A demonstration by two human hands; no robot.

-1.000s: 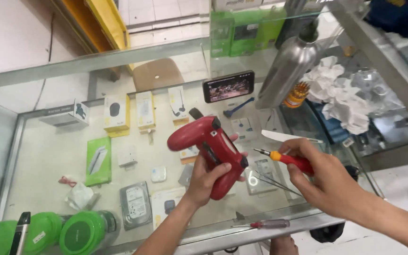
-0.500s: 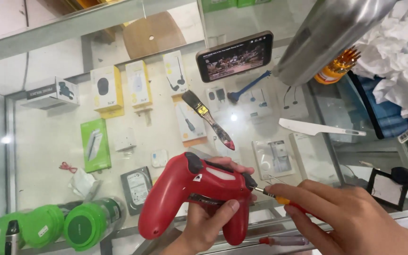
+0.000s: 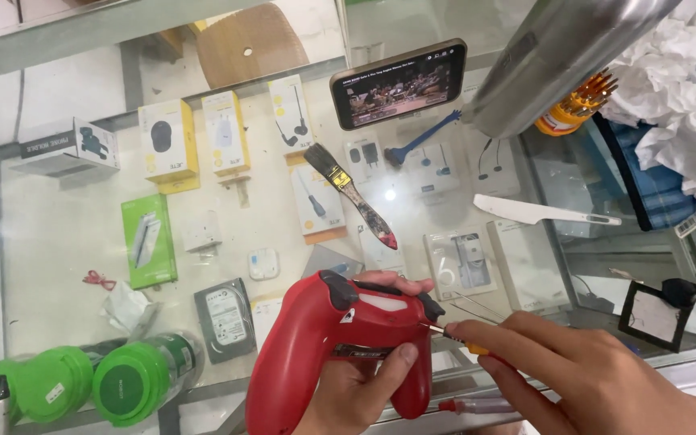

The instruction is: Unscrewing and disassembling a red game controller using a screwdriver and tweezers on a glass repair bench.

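1. Your left hand (image 3: 360, 383) gripped the red game controller (image 3: 328, 342) at six o'clock, above the glass counter (image 3: 58, 266).
2. Your right hand (image 3: 590, 374) pinched a small screwdriver (image 3: 454, 338), tip touching the controller's three o'clock edge.
3. A paintbrush (image 3: 350, 193) lay at twelve o'clock, below the phone (image 3: 399, 83).

Phone (image 3: 399, 83), paintbrush (image 3: 350, 194), white knife (image 3: 543, 213)

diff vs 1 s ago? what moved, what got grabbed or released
The left hand turned the red game controller toward the camera, back side up. The right hand brought the screwdriver tip in against its edge. Nothing released. Phone, brush and white knife stayed on the glass counter.
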